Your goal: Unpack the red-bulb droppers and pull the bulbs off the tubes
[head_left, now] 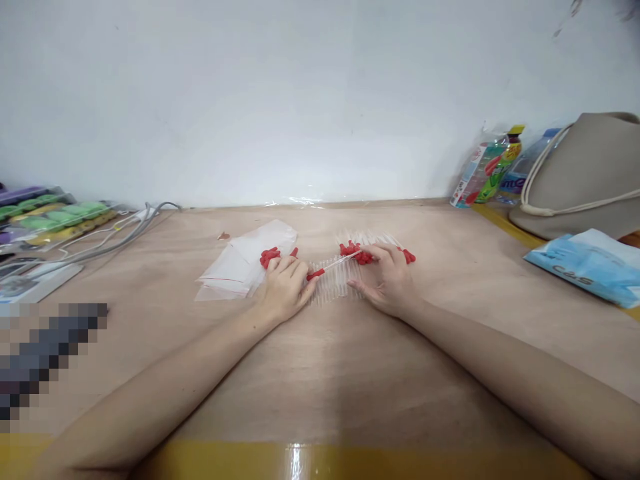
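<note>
My left hand (286, 288) is closed on a dropper with a red rubber bulb (316, 274), thumb and fingertips near the bulb. Its thin clear tube slants up and right towards my right hand (393, 283), whose thumb and index finger are spread apart with nothing plainly gripped. Below and between the hands, several clear tubes (333, 283) lie side by side in a row. A heap of red bulbs (356, 251) sits behind them, partly hidden by my right fingers. More red bulbs (270, 256) lie beyond my left hand.
Thin translucent bags (245, 257) lie left of my left hand. Cables (125, 237) and packs of green and yellow items (63, 217) are at the far left. At right stand bottles (503, 167), a beige bag (585, 173) and a blue tissue pack (585, 263).
</note>
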Available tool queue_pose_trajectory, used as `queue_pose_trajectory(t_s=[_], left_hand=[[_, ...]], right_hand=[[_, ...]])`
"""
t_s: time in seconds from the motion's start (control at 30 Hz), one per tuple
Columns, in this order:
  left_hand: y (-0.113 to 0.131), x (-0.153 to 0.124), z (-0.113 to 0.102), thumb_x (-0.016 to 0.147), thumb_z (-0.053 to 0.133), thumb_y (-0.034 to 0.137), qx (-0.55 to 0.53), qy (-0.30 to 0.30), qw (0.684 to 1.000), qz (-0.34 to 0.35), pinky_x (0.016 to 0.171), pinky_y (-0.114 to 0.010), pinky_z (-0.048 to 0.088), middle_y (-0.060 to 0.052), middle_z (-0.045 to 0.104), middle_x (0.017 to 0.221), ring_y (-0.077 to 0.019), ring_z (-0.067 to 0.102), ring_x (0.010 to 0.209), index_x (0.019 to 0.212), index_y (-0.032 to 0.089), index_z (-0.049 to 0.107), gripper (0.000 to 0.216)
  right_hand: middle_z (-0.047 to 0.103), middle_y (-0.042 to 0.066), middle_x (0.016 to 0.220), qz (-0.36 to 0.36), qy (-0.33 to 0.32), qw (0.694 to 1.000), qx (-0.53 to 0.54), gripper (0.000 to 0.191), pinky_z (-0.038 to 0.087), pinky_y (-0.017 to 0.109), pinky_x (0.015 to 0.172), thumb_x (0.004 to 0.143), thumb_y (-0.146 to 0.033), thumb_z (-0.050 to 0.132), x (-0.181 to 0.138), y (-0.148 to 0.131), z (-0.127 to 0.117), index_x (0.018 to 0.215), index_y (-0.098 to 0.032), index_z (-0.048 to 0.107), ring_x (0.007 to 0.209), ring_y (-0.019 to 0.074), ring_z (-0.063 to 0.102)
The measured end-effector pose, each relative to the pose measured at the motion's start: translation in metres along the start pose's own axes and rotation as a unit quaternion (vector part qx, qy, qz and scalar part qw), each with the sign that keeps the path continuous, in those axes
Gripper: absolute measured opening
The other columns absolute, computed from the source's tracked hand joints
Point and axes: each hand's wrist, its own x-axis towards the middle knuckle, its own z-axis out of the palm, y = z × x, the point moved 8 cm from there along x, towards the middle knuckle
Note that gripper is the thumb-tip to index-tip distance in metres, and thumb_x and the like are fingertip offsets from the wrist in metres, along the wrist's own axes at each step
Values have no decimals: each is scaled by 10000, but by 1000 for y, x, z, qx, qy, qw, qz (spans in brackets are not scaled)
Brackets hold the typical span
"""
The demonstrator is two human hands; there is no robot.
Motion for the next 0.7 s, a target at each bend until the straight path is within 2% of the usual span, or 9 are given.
queue_pose_trajectory(t_s=[0.1, 0.23, 0.43, 0.57, 0.7], left_hand=[[3, 1, 3, 857, 457, 321, -5, -4, 1000, 14, 705, -357, 322, -40, 616, 728, -205, 516, 757, 750, 181, 519, 187], [9, 1, 3, 856, 471, 309, -19, 15, 999, 34, 723, -356, 324, -33, 630, 750, -195, 523, 769, 755, 177, 534, 178], [17, 3, -1, 835, 525, 312, -28, 60, 997, 49, 766, -368, 333, -42, 653, 878, -199, 535, 835, 939, 196, 606, 176], [20, 5, 4, 845, 524, 334, -45, 38, 996, 63, 902, -424, 303, -29, 647, 1003, -205, 540, 960, 917, 236, 637, 166], [23, 4, 7, 870, 482, 303, -52, -3, 994, 92, 1046, -484, 183, -11, 623, 1119, -210, 506, 1107, 882, 225, 639, 175]], right_hand=[[607, 73, 1035, -39, -26, 999, -25, 396, 351, 379, 831, 793, -431, 570, -1, -2, 5, 1132, -226, 546, 955, 227, 526], [658, 21, 836, -66, -60, 995, -44, 236, 303, 374, 834, 831, -384, 543, -2, -2, 13, 1004, -250, 633, 856, 184, 540], [609, 1, 669, -82, -90, 991, -55, 217, 267, 357, 817, 864, -357, 497, -3, -7, 22, 889, -225, 667, 737, 148, 496], [600, 5, 639, -96, -110, 989, -34, 239, 254, 348, 796, 881, -319, 466, -3, -14, 24, 820, -199, 664, 722, 144, 472], [579, -7, 582, -125, -109, 986, -7, 216, 267, 340, 764, 872, -297, 481, -4, -20, 22, 813, -196, 663, 660, 132, 437]])
